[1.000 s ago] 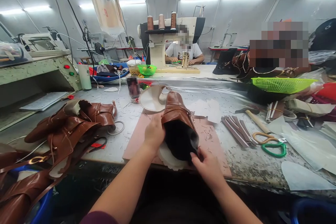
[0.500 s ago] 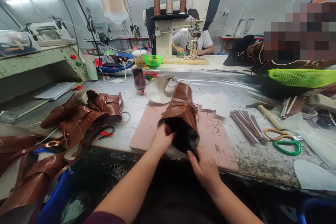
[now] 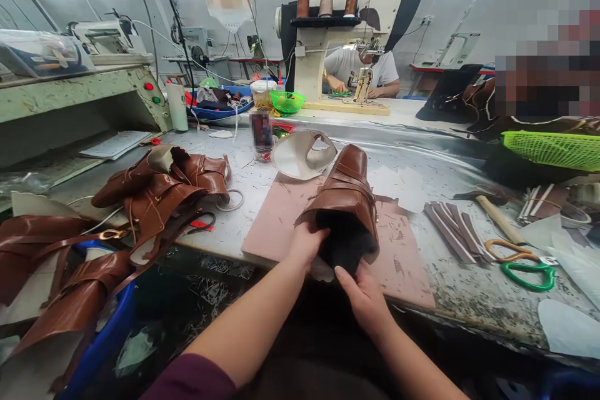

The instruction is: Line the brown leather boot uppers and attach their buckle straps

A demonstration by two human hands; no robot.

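Note:
A brown leather boot upper (image 3: 347, 194) with a black lining lies on a pink cutting mat (image 3: 281, 212), its open end toward me. My left hand (image 3: 307, 244) grips the left edge of the opening, fingers curled on the leather. On the lower right edge of the opening, my right hand (image 3: 363, 294) pinches the lining between thumb and fingers. A white insole-shaped piece (image 3: 321, 270) shows under the boot's open end.
A pile of brown boot uppers (image 3: 159, 190) lies at the left, more in a blue bin (image 3: 100, 344). Leather strips (image 3: 452, 228), a hammer (image 3: 487, 212) and green scissors (image 3: 527, 265) lie at the right. A person sews at a machine (image 3: 337, 31) behind.
My view has swung left and down, so everything sits further right. Both hands have slid closer together at the boot's opening, and less of the white piece beneath shows.

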